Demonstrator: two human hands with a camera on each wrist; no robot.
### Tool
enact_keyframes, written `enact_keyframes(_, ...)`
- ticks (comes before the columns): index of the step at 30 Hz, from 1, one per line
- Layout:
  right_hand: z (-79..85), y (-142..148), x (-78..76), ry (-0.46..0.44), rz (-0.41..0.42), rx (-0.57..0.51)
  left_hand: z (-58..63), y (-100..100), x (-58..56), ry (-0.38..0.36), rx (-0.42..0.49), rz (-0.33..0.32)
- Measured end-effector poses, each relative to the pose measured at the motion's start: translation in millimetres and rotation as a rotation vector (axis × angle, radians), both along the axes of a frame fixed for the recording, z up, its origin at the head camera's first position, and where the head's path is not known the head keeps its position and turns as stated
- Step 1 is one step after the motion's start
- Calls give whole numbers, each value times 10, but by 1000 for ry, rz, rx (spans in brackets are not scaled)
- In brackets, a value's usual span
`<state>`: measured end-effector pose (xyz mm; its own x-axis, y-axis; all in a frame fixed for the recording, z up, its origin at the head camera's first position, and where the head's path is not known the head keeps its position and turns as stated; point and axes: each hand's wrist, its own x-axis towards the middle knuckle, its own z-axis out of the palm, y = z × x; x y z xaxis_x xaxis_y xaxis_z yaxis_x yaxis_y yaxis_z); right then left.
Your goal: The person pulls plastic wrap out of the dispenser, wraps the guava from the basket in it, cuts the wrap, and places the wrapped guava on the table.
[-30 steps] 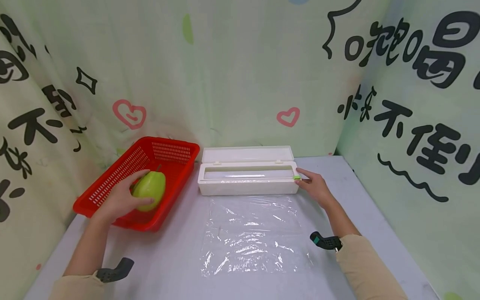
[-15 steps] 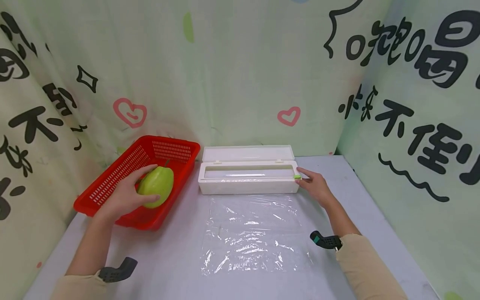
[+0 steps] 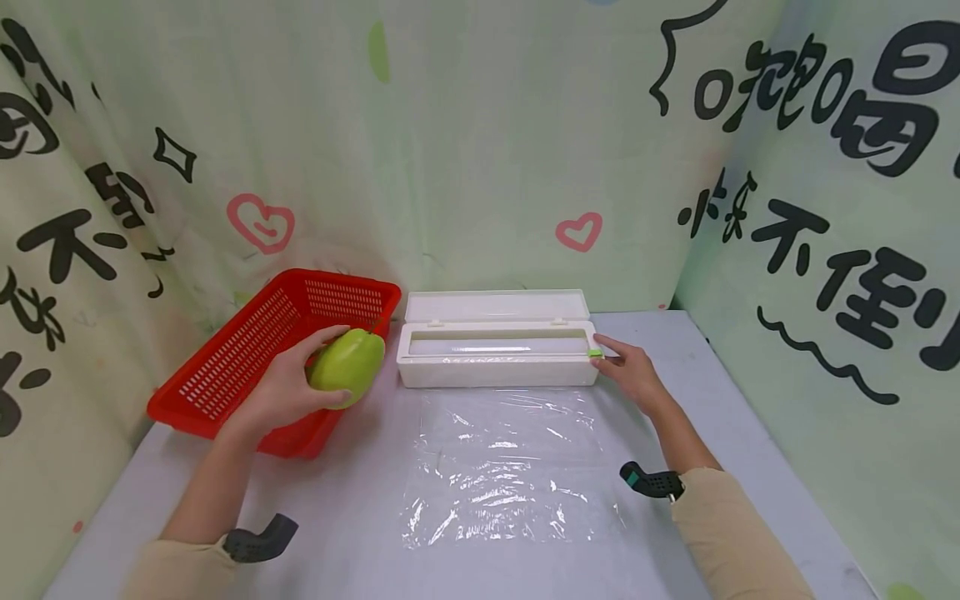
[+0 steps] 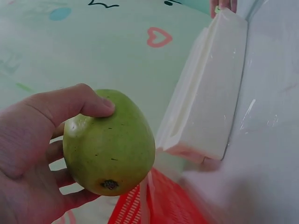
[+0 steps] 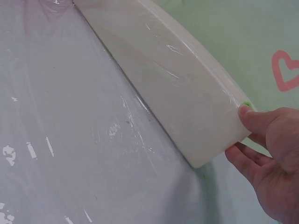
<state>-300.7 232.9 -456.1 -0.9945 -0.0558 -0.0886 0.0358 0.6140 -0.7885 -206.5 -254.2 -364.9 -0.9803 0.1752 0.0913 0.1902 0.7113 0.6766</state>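
Note:
In the head view my left hand (image 3: 285, 387) grips a green pear (image 3: 351, 367), lifted at the right rim of the red basket (image 3: 225, 367). The left wrist view has the pear (image 4: 112, 144) with its blossom end towards the camera, my thumb over its top and fingers behind. At the right end of a white cling film dispenser (image 3: 495, 373), my right hand (image 3: 632, 373) holds the corner beside the green slider (image 3: 594, 353). In the right wrist view the thumb lies on the dispenser's (image 5: 168, 79) upper edge, fingers at its end face. The dispenser's lid (image 3: 495, 306) is raised.
A sheet of clear cling film (image 3: 510, 475) lies flat on the white table (image 3: 345, 525), stretching forward from the dispenser. Behind and at both sides hangs a printed curtain (image 3: 480, 150). The basket stands at the table's back left.
My left hand has carried the pear up and to the right, from inside the basket to its right rim. The right hand and the dispenser have stayed in place.

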Motion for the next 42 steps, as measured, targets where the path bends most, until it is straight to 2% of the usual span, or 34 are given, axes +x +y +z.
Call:
enact_keyframes(7,-13,21,-5,6,5,-10,-69,147,-61,20,-10,-55)
enact_keyframes(25,-10,-2,3,-4,5,-6,-256,577,-189,2,21,-200)
enact_keyframes(34,-10,8,17,4,9,-37,-349,787,-267,57,22,-299)
enact_keyframes(42,-4,0,2,2,-2,-34,-382,955,-297,25,3,-318)
